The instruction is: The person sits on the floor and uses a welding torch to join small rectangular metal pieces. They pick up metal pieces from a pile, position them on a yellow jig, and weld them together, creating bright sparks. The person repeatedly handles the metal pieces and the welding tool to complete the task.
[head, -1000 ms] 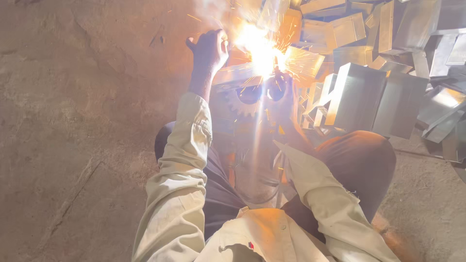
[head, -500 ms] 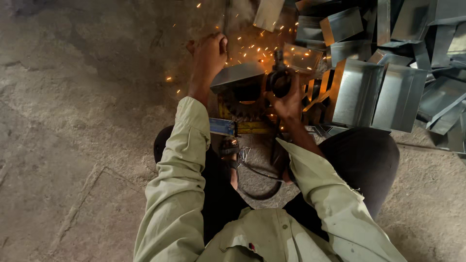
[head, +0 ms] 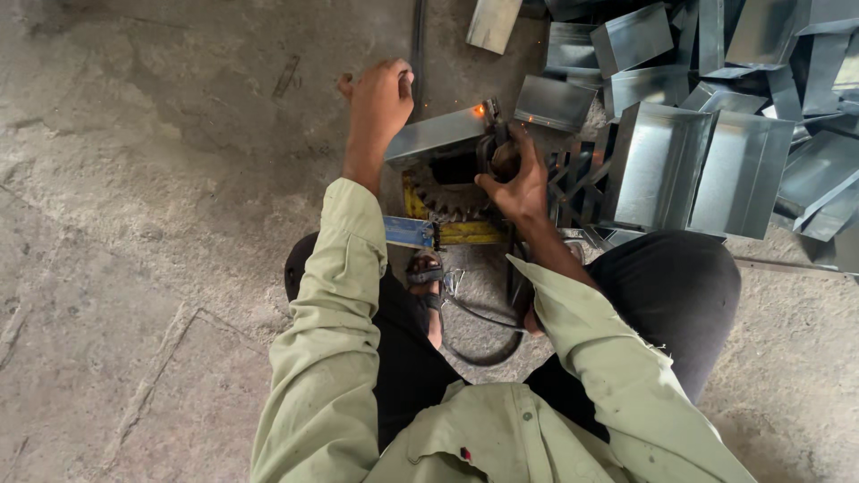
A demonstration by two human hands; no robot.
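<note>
The fingers of the left hand (head: 380, 97) are curled tight around the far end of a grey sheet-metal piece (head: 436, 136), just above the centre of the frame. The fingers of the right hand (head: 517, 179) are closed on a dark welding holder (head: 494, 148), whose tip meets the right end of the same piece. At that point, near the upper middle of the picture, a small orange glow (head: 480, 111) shows on the metal.

Below the piece there is a toothed gear wheel (head: 447, 207) on a yellow base (head: 465, 233), and a black cable (head: 479, 329) loops down between the person's knees. In the upper right of the frame lies a heap of folded metal boxes (head: 698, 152), and the concrete floor (head: 152, 179) fills the left side.

I judge that the work is at a joining step: one spot on the corner of the piece is just made or cooling. A next move would call for the left hand holding the piece steady, and the holder's tip set exactly on the seam.
</note>
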